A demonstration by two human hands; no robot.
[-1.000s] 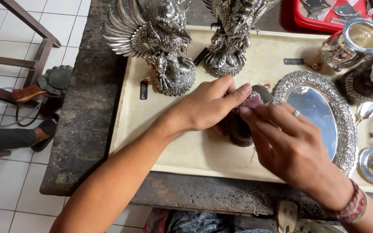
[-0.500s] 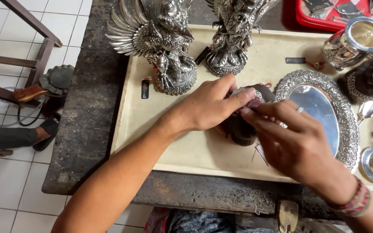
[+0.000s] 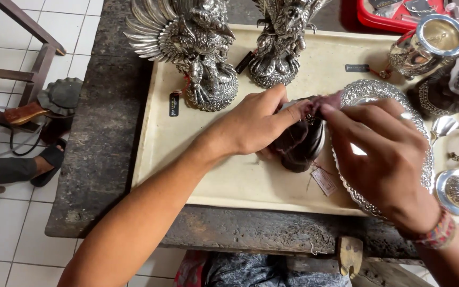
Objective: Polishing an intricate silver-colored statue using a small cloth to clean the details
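left hand (image 3: 253, 125) and right hand (image 3: 383, 154) pinch dark round piece (image 3: 298, 143) | 2 bird statues (image 3: 203, 53) at 11 o'clock | 1 oval tray (image 3: 421, 122) at 3

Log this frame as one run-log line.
left hand: holds dark round object | right hand: pinches pinkish cloth at its top | under right hand: oval silver tray | behind: winged silver statue

I see two statues (image 3: 203, 58) (image 3: 280, 42) at the back of the tray (image 3: 187, 159), a pot (image 3: 298, 141) in front, a platter (image 3: 394, 143) just right (hands overlap both), a jug (image 3: 428, 45) behind it.
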